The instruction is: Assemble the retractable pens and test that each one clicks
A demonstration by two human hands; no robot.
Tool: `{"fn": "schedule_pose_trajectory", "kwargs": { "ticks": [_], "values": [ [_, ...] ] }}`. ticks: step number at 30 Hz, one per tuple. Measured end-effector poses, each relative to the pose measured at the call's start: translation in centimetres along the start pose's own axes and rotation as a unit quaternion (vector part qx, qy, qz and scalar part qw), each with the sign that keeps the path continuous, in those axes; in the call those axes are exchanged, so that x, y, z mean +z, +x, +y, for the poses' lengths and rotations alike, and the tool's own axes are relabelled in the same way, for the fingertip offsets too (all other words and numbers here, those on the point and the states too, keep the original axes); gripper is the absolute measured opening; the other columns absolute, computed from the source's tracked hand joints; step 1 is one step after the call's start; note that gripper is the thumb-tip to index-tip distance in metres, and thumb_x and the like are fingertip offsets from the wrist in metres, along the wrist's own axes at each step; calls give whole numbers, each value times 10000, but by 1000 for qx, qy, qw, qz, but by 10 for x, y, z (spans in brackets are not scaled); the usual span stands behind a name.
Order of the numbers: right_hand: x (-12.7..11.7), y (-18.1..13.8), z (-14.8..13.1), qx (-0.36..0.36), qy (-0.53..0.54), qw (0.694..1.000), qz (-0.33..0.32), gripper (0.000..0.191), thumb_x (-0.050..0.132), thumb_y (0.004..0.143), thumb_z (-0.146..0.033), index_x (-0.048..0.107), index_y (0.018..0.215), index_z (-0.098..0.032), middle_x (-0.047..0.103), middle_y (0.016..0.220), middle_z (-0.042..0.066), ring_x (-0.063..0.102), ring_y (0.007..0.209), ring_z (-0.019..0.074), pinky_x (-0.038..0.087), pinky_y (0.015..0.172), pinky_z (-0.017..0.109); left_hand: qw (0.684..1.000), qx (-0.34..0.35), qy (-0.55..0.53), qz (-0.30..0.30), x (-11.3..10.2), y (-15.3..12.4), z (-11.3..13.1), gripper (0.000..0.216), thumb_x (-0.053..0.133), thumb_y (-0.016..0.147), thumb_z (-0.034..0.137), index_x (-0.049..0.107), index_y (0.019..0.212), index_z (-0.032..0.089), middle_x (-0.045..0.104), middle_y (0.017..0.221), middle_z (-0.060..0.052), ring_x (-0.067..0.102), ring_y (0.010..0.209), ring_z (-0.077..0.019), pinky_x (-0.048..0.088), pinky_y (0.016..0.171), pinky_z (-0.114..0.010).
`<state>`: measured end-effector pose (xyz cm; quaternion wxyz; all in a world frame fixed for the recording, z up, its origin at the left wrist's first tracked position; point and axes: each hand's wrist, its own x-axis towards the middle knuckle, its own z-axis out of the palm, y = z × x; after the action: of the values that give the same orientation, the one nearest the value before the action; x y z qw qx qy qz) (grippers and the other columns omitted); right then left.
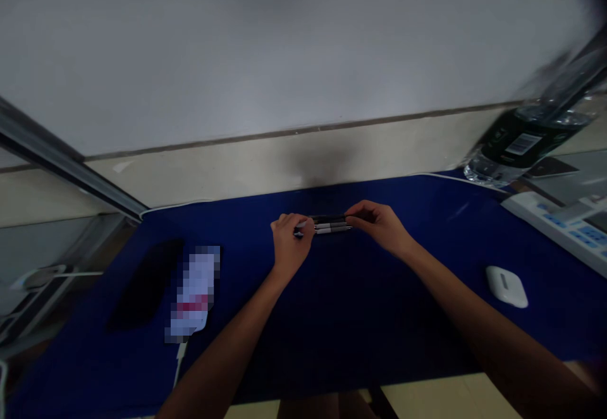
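Several pens lie side by side near the far middle of the blue desk mat, pointing left to right. A white and grey pen is nearest me, and a dark pen lies just beyond it. My left hand is closed at the pens' left ends, its fingers partly covering them. At the right end of the dark pen, my right hand pinches with thumb and forefinger. The exact number of pens is hard to make out in the dim light.
A phone with a charging cable lies on the left of the blue mat, beside a dark flat object. A white earbud case sits at right. Behind it stand a plastic bottle and a white keyboard-like device. A wall closes the back.
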<state>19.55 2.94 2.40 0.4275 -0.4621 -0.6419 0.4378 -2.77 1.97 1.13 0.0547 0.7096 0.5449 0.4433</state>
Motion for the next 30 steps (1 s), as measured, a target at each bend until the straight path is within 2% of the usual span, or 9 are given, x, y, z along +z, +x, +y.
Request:
{"fn": "schedule_pose_trajectory", "kwargs": {
  "ticks": [6, 13, 20, 24, 30],
  "values": [
    [0, -2, -3, 1, -50, 999, -10, 356, 560, 883, -487, 647, 726, -180, 562, 617, -3, 436, 528, 106, 307, 498, 266, 1000, 0, 2, -1, 0, 0, 1, 186, 556, 893, 257, 618, 727, 202, 642, 700, 11, 559, 721, -161, 343, 765, -329],
    [2, 0, -1, -19, -35, 999, 15, 246, 649, 829, -436, 670, 876, -195, 658, 778, 22, 565, 644, 142, 413, 582, 268, 999, 31, 42, -10, 1, -2, 3, 165, 553, 916, 291, 625, 796, 203, 646, 745, 1, 550, 766, -172, 334, 783, -346],
    [14, -9, -9, -51, -93, 994, -29, 205, 631, 856, -401, 669, 834, -202, 634, 713, 1, 523, 582, 121, 380, 539, 249, 990, 99, 73, -71, 5, -8, 5, 186, 528, 947, 370, 635, 915, 221, 664, 897, -20, 546, 875, -183, 315, 836, -367],
    [21, -13, -13, -87, -129, 987, -33, 200, 586, 894, -380, 668, 844, -204, 637, 725, 1, 529, 594, 121, 374, 542, 244, 988, 108, 68, -84, 6, -9, 3, 193, 523, 950, 384, 629, 931, 225, 661, 915, -17, 549, 878, -175, 318, 828, -357],
    [19, -12, -16, -95, -118, 988, -33, 222, 587, 890, -406, 684, 870, -207, 666, 773, 8, 559, 626, 127, 394, 569, 243, 987, 117, 53, -96, 4, -6, 2, 199, 557, 927, 408, 626, 899, 223, 650, 883, -8, 547, 876, -176, 323, 819, -350]
  ]
}}
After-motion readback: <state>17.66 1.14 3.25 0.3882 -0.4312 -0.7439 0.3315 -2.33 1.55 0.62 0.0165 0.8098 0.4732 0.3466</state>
